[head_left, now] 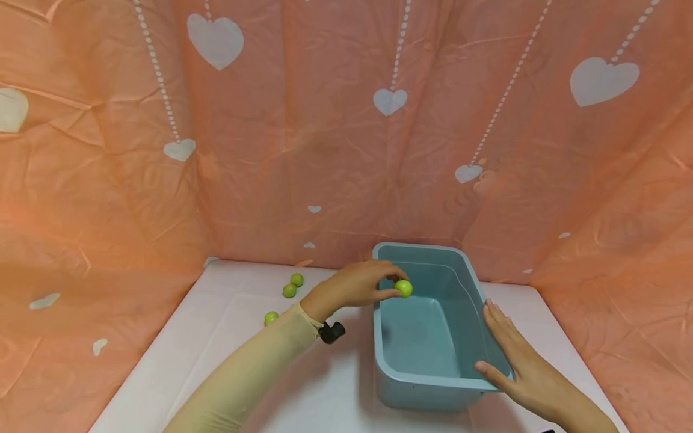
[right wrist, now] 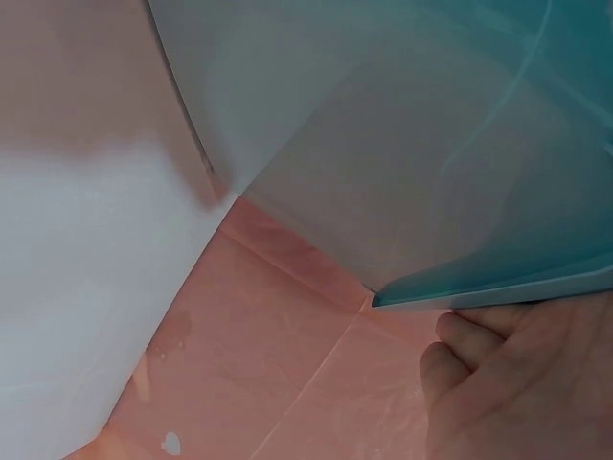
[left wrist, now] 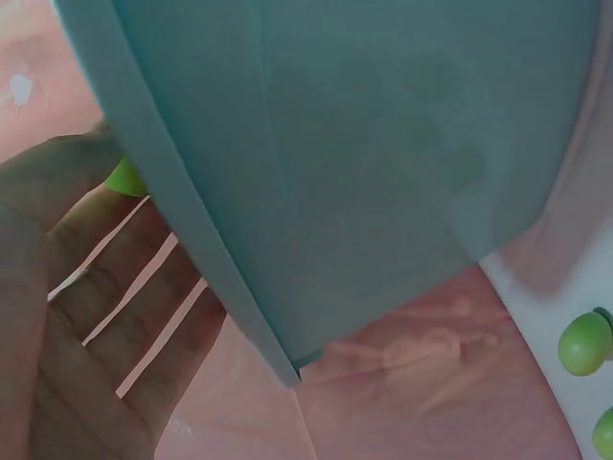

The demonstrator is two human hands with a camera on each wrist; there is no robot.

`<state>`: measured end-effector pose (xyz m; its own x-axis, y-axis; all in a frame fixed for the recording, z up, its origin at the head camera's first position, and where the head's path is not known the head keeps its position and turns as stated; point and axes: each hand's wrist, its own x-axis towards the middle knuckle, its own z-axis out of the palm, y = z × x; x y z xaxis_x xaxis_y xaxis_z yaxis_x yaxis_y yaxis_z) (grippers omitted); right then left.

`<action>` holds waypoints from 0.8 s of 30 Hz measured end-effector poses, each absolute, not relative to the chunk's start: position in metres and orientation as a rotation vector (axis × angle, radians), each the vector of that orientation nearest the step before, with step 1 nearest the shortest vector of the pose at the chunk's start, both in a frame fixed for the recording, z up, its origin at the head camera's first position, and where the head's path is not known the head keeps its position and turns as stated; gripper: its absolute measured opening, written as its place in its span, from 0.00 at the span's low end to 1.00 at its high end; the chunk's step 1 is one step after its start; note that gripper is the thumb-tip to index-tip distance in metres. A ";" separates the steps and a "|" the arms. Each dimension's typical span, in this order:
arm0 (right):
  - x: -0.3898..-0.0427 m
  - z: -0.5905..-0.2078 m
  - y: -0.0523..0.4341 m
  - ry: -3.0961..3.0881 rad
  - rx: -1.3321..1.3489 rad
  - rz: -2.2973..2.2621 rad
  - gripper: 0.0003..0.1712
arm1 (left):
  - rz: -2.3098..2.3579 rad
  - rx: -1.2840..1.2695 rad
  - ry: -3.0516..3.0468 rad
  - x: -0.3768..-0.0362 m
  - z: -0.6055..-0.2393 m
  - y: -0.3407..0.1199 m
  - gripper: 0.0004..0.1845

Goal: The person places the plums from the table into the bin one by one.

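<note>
My left hand [head_left: 361,284] pinches a small round green fruit [head_left: 403,288] between thumb and fingertips, over the left side of a blue-grey plastic bin [head_left: 417,377]. In the left wrist view this fruit [left wrist: 125,178] is partly hidden behind the bin's rim [left wrist: 177,182], and the other fingers spread out beside it. At the bin's near right corner, my right hand [head_left: 517,355] rests on the rim with fingers stretched along the right side and thumb apart. The right wrist view shows the fingers [right wrist: 469,340] at the rim from outside.
Left of the bin, two green fruits [head_left: 289,291] sit side by side on the white tabletop [head_left: 216,337]. Another green fruit [head_left: 271,317] lies nearer, partly behind the left sleeve [head_left: 260,367]. A pink curtain [head_left: 335,150] with white hearts encloses the back and sides.
</note>
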<state>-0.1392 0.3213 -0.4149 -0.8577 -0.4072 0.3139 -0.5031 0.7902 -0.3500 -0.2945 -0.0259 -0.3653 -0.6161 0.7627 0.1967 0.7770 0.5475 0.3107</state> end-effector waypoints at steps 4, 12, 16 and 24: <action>-0.140 -0.415 0.321 -2.741 0.727 0.625 0.60 | -0.571 -1.392 -2.734 -0.299 -0.365 -0.018 0.20; -0.138 -0.418 0.322 -2.733 0.716 0.631 0.60 | -0.590 -1.486 -2.759 -0.304 -0.368 0.004 0.18; -0.138 -0.418 0.321 -2.743 0.703 0.641 0.60 | -0.580 -1.509 -2.778 -0.306 -0.368 0.012 0.17; -0.139 -0.419 0.320 -2.706 0.734 0.643 0.60 | -0.414 -1.590 -2.810 -0.313 -0.372 0.028 0.16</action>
<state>-0.1395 0.3197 -0.4186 -0.8372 -0.4132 0.3583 -0.5302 0.7739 -0.3465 -0.3131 0.0276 -0.3717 -0.5181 0.8549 0.0260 0.8262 0.4923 0.2739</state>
